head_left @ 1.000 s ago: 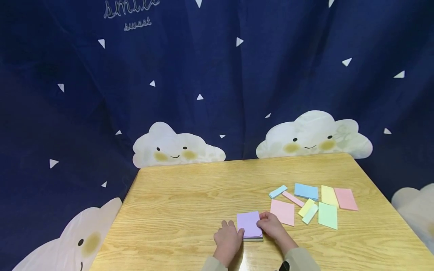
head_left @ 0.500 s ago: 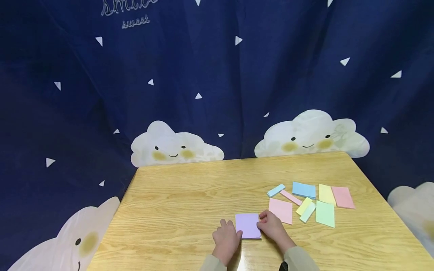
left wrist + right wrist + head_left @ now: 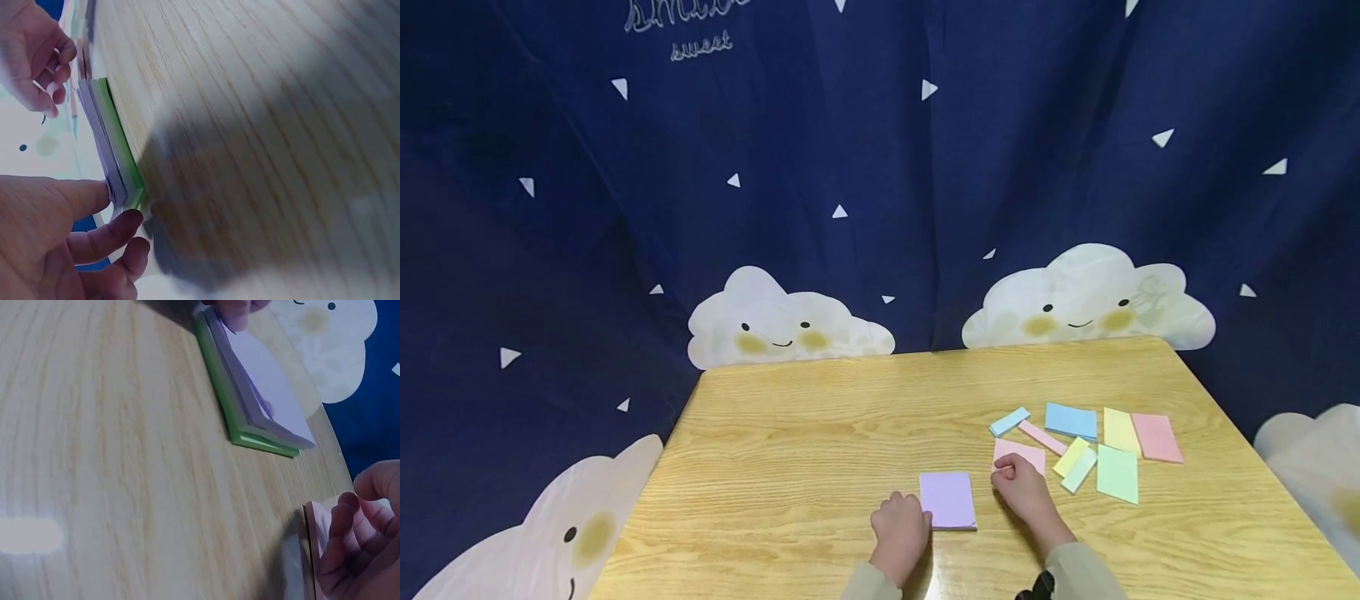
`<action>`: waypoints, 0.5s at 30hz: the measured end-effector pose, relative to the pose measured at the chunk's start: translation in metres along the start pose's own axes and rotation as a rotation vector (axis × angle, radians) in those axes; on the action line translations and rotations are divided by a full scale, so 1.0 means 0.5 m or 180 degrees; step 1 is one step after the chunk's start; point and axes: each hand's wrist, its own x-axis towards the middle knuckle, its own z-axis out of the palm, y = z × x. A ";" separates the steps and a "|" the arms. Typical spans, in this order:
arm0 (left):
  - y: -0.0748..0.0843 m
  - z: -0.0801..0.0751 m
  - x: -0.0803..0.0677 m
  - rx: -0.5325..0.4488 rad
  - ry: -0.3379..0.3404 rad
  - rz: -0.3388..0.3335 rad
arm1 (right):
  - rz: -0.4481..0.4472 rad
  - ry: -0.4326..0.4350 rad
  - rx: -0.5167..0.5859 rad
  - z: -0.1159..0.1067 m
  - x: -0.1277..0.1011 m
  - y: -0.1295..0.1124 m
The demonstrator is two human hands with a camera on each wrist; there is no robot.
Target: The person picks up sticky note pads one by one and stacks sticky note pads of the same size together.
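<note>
So nearest the camera, the left hand [image 3: 901, 533] sits on the wooden table [image 3: 790, 467] with its fingertips [image 3: 94, 190] pressed against the near-left corner of the purple pad [image 3: 948, 500]. The fingers are loosely bent and touch the edge, not wrapped round it. From the left wrist view that pad is actually a stack, purple sheets on top with a green layer [image 3: 122, 156] underneath, lying flat.

Just to the right, the right hand [image 3: 1022, 492] is off the purple pad and resting on the near part of the pink pad [image 3: 1019, 454]. Its fingers are curled in, and in the right wrist view they seem to sit at the pink pad's edge [image 3: 315, 550]; whether they really pinch it is hard to say, that shot is blurry.

Further out to the right is a loose scatter of notes: a green one [image 3: 1117, 473], yellow strip [image 3: 1070, 457], pink strip [image 3: 1041, 437], blue pad [image 3: 1071, 421], yellow pad [image 3: 1121, 430], another pink pad [image 3: 1157, 437].

Behind the table hangs a navy curtain [image 3: 880, 167] with smiling clouds.
</note>
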 end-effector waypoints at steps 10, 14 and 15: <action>0.001 0.002 0.000 0.0038 -0.0052 -0.0017 | 0.0107 0.0111 -0.0032 -0.038 0.003 0.008; 0.001 -0.001 0.000 0.0026 -0.0059 -0.0032 | 0.0179 0.0084 -0.0093 -0.052 0.006 0.015; 0.002 -0.001 -0.001 0.0026 -0.0072 -0.0035 | 0.0180 0.0085 -0.0114 -0.056 0.007 0.016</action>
